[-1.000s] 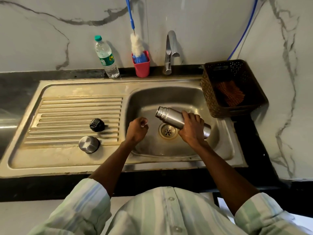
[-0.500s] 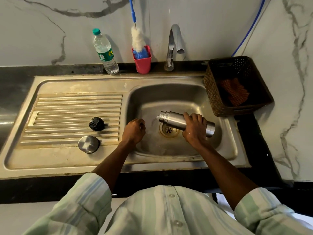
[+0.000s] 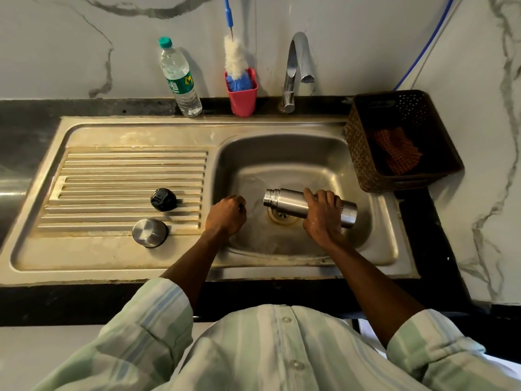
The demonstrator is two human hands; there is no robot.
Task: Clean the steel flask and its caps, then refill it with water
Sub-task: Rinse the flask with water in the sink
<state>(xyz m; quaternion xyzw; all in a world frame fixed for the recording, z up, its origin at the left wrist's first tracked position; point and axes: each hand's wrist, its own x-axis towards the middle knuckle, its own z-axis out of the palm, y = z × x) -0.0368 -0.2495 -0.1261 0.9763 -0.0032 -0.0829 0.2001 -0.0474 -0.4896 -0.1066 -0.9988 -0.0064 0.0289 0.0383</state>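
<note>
The steel flask (image 3: 284, 203) lies nearly level in the air over the sink basin (image 3: 282, 156), its open threaded mouth pointing left and its base to the right, right above the drain (image 3: 282, 216). The right hand (image 3: 322, 214) grips it around the middle, fingers curled over the top of the body and the back of the hand toward the camera. The left hand (image 3: 225, 214) is just to the left of the flask's mouth, apart from it, above the basin's left side; its fingers are curled into a loose fist and I cannot tell whether they hold anything. The floor of the basin near the mouth looks wet.

On the ribbed drainboard (image 3: 112, 176) to the left of the basin sit the two caps, close together but not touching: the black inner cap (image 3: 163, 199) farther back, and the steel outer cap (image 3: 150, 232) nearer the front edge, standing with its flat closed side up.

Behind the sink, on the dark bench (image 3: 28, 122) along the marble wall, stands a clear plastic water bottle (image 3: 180, 77) with a green cap, upright. Just to its right is a red cup (image 3: 242, 98) holding a bottle brush (image 3: 235, 59) with white and blue bristles and a blue handle that leans against the wall. The chrome tap (image 3: 294, 71) rises to the right of the cup, its spout reaching toward the basin. At the right end of the sink stands a dark brown perforated basket (image 3: 361, 148) with an orange checked cloth (image 3: 396, 150) lying inside. A blue hose (image 3: 423, 49) runs up the wall behind the basket. Striped pale green sleeves (image 3: 146, 328) are rolled up on both forearms.
</note>
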